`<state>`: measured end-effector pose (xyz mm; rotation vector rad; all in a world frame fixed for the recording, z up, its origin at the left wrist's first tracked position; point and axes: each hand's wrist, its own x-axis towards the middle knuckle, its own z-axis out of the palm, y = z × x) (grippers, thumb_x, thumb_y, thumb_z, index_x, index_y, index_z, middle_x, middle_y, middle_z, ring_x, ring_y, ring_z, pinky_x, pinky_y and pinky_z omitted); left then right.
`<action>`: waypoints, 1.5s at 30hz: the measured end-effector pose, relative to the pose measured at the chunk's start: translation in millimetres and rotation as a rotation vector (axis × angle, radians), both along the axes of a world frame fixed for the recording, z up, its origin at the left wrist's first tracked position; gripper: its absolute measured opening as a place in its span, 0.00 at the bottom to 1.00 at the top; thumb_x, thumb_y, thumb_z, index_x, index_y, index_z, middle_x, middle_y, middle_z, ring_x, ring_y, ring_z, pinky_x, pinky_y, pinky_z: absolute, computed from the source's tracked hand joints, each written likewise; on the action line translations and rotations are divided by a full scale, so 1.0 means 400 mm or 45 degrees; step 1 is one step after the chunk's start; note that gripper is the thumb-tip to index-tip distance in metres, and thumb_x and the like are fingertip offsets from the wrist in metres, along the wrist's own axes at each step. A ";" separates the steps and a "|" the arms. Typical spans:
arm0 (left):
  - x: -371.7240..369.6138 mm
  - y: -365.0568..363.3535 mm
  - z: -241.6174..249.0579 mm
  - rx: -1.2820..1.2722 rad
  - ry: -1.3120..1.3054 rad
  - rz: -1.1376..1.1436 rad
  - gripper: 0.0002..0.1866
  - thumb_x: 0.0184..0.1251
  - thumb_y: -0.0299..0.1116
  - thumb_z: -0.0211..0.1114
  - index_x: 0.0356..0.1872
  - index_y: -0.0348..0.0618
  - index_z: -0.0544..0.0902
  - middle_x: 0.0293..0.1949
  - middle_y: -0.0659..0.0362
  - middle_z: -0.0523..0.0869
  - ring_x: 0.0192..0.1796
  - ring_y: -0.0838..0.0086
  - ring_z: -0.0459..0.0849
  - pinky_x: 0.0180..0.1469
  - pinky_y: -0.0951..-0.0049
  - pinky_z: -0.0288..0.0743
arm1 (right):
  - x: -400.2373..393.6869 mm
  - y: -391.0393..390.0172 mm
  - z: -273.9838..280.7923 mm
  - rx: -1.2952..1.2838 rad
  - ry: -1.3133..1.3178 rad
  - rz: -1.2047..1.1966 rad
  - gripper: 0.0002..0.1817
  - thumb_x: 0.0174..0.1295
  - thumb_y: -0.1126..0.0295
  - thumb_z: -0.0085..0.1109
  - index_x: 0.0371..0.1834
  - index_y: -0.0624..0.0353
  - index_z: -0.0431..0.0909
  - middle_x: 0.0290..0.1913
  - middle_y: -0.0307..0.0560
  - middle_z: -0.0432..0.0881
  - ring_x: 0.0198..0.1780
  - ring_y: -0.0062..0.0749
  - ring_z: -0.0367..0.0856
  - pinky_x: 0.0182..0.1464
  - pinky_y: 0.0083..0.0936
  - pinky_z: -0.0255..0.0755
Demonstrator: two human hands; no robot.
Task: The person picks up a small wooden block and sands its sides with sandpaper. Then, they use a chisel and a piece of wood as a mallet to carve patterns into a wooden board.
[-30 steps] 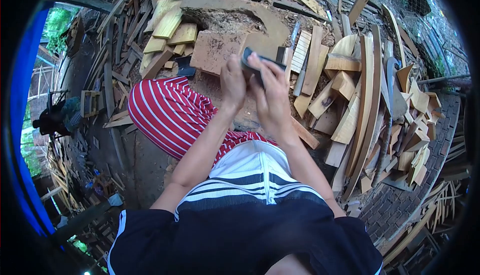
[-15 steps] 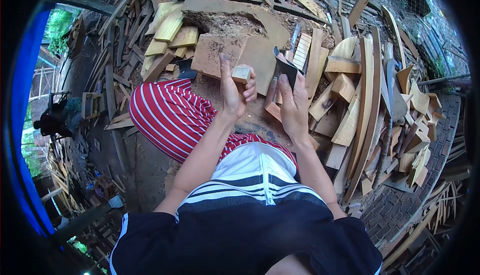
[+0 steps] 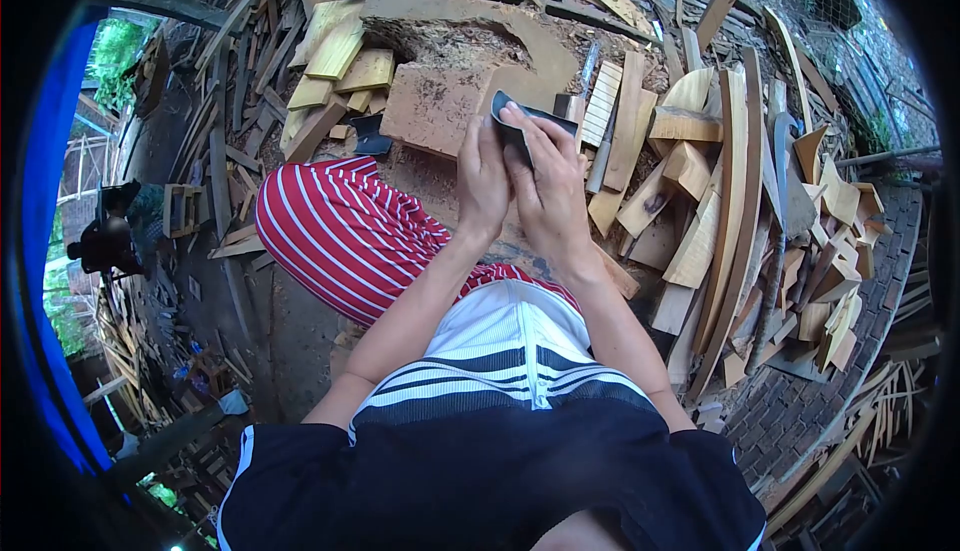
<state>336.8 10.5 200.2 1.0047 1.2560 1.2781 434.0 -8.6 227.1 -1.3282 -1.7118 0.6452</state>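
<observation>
Left hand [image 3: 483,186] and right hand [image 3: 550,183]: together, near 12 o'clock. The right hand clamps a dark sheet [image 3: 502,119] there, thin, its 11 o'clock end curled. Left-hand grip: contents hidden, cannot be determined.

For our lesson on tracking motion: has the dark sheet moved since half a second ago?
Yes: the dark sheet has moved left in the view, with the right hand, nearer to the large brown block, which stays put.
</observation>
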 end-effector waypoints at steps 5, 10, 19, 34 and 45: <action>-0.035 0.011 -0.004 -0.199 -0.399 0.040 0.14 0.80 0.40 0.40 0.42 0.43 0.72 0.37 0.62 0.75 0.41 0.80 0.75 0.44 0.76 0.72 | -0.009 -0.047 0.008 -0.002 -0.077 0.034 0.26 0.58 0.75 0.57 0.63 0.57 0.71 0.64 0.46 0.73 0.62 0.42 0.68 0.57 0.36 0.61; 0.002 0.015 0.001 0.078 -0.011 0.049 0.16 0.78 0.46 0.43 0.36 0.45 0.70 0.32 0.63 0.73 0.35 0.80 0.74 0.39 0.75 0.73 | -0.007 -0.013 0.018 0.037 0.016 -0.062 0.24 0.60 0.75 0.54 0.63 0.58 0.72 0.65 0.46 0.73 0.63 0.43 0.67 0.60 0.37 0.59; -0.012 0.028 0.010 0.030 -0.066 0.066 0.17 0.79 0.45 0.40 0.34 0.45 0.68 0.30 0.66 0.69 0.34 0.82 0.70 0.38 0.76 0.69 | -0.002 -0.020 0.028 0.049 -0.085 -0.009 0.27 0.57 0.75 0.55 0.63 0.57 0.71 0.66 0.46 0.72 0.63 0.42 0.67 0.58 0.35 0.61; 0.007 0.012 0.007 0.249 0.322 0.019 0.17 0.80 0.44 0.39 0.39 0.40 0.68 0.33 0.57 0.74 0.36 0.73 0.74 0.41 0.69 0.71 | 0.008 0.009 0.003 0.025 0.055 -0.031 0.25 0.60 0.76 0.54 0.63 0.59 0.71 0.64 0.48 0.73 0.63 0.44 0.67 0.65 0.36 0.59; -0.021 0.029 0.003 0.044 0.057 -0.018 0.09 0.78 0.36 0.43 0.45 0.40 0.65 0.33 0.62 0.70 0.31 0.83 0.66 0.33 0.79 0.65 | 0.012 -0.008 -0.017 -0.114 0.055 -0.038 0.22 0.64 0.71 0.54 0.63 0.56 0.72 0.66 0.46 0.71 0.63 0.44 0.66 0.65 0.36 0.57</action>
